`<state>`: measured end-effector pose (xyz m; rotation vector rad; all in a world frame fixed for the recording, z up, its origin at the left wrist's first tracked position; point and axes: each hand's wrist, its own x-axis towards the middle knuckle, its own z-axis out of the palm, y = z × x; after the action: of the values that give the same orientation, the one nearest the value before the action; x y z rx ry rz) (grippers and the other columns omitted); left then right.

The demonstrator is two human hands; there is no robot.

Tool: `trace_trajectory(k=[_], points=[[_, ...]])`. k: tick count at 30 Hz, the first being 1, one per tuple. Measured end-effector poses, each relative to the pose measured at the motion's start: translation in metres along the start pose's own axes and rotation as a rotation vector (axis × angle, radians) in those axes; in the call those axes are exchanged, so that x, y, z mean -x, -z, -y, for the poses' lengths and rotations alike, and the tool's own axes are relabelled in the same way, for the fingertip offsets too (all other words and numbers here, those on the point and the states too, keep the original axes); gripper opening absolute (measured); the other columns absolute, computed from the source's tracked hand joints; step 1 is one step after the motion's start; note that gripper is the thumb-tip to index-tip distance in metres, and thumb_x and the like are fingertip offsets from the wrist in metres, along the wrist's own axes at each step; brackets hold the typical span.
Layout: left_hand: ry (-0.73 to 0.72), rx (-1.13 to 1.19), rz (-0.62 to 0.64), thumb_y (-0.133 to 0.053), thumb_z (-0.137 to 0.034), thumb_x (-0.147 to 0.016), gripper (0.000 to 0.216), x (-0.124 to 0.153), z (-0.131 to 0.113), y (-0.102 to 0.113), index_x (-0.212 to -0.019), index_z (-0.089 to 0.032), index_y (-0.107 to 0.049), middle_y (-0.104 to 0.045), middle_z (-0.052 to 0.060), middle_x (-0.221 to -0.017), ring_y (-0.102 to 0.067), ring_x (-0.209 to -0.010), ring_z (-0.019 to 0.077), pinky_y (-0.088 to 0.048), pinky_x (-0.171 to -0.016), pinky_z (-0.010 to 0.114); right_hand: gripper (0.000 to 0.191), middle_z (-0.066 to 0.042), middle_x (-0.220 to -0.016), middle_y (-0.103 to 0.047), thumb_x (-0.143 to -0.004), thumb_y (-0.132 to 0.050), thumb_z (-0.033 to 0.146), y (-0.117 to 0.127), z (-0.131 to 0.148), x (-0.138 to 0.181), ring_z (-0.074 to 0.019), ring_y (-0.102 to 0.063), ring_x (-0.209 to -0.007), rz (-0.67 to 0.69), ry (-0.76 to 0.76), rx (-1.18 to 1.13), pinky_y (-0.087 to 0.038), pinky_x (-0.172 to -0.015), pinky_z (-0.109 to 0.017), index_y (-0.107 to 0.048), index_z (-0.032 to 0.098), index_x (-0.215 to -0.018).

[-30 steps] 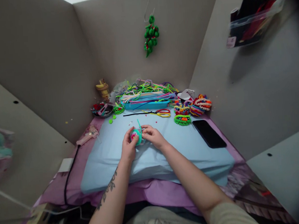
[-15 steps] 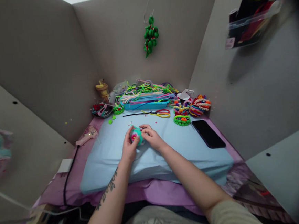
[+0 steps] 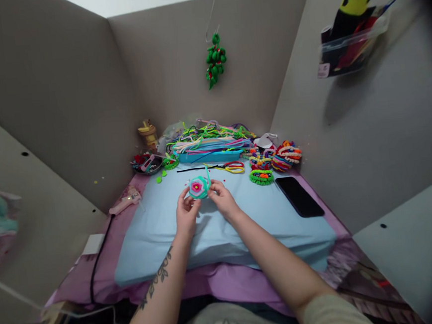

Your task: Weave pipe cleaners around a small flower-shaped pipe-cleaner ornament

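Observation:
A round pipe-cleaner flower (image 3: 198,187), with a yellow centre, pink and pale rings and a turquoise rim, is held up between both hands just above the blue cloth. My left hand (image 3: 187,211) grips its left and lower edge between thumb and fingers. On the other side, my right hand (image 3: 221,197) pinches the right edge, where a loose turquoise end sticks upward. Beyond the flower lie scissors (image 3: 234,167) with red and yellow handles and a black pipe cleaner (image 3: 192,170).
Behind, a blue tray (image 3: 210,156) holds a heap of pipe cleaners. Finished colourful pieces (image 3: 261,176) and a phone (image 3: 299,197) lie to the right. At left are a pink glue gun (image 3: 126,201), its black cord and a dark bowl (image 3: 147,164). Partition walls enclose the table.
The flower has been tilted up and raised a little, so its face now shows fully between my hands. The loose turquoise end now points upward. The camera view has shifted slightly.

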<state>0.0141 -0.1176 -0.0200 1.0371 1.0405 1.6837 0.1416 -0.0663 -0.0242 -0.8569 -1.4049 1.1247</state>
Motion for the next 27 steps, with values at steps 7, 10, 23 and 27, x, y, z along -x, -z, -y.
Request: trace_trajectory(k=[7, 10, 23, 27], points=[[0.005, 0.072, -0.056, -0.075, -0.026, -0.066, 0.061, 0.0002, -0.0023, 0.0011, -0.121, -0.018, -0.051, -0.070, 0.004, -0.088, -0.064, -0.078, 0.0135, -0.046, -0.075, 0.024, 0.019, -0.007, -0.109, -0.049, -0.068, -0.068, 0.036, 0.0000, 0.0040, 0.0022, -0.0214, -0.048, -0.108, -0.048, -0.031, -0.115, -0.045, -0.080, -0.028, -0.063, 0.019, -0.073], [-0.004, 0.064, -0.042, -0.075, -0.026, -0.067, 0.059, -0.0003, -0.0006, 0.0010, -0.121, -0.018, -0.051, -0.070, 0.004, -0.085, -0.065, -0.078, 0.0138, -0.047, -0.075, 0.024, 0.021, -0.005, -0.109, -0.052, -0.067, -0.069, 0.038, 0.0024, 0.0018, -0.0012, -0.0192, -0.052, -0.100, -0.106, -0.083, -0.270, -0.044, -0.079, -0.028, -0.063, 0.019, -0.073], [-0.068, -0.140, 0.007, -0.074, -0.029, -0.068, 0.047, 0.0002, 0.0029, 0.0051, -0.112, -0.019, -0.064, -0.067, 0.004, -0.091, -0.058, -0.071, 0.0115, -0.045, -0.068, 0.023, 0.032, -0.001, -0.083, -0.064, -0.062, -0.075, 0.044, -0.0006, 0.0103, 0.0000, -0.0128, -0.057, -0.070, 0.032, -0.248, -0.522, -0.045, -0.066, -0.026, -0.060, 0.018, -0.074], [-0.077, -0.280, -0.088, -0.073, -0.035, -0.068, 0.044, 0.0021, 0.0025, 0.0060, -0.107, -0.016, -0.068, -0.051, -0.005, -0.056, -0.042, -0.050, 0.0078, -0.035, -0.051, 0.021, 0.032, 0.001, -0.078, -0.063, -0.060, -0.077, 0.042, -0.0023, 0.0096, 0.0007, -0.0120, -0.057, -0.069, 0.058, -0.256, -0.574, -0.045, -0.068, -0.026, -0.060, 0.018, -0.074]])
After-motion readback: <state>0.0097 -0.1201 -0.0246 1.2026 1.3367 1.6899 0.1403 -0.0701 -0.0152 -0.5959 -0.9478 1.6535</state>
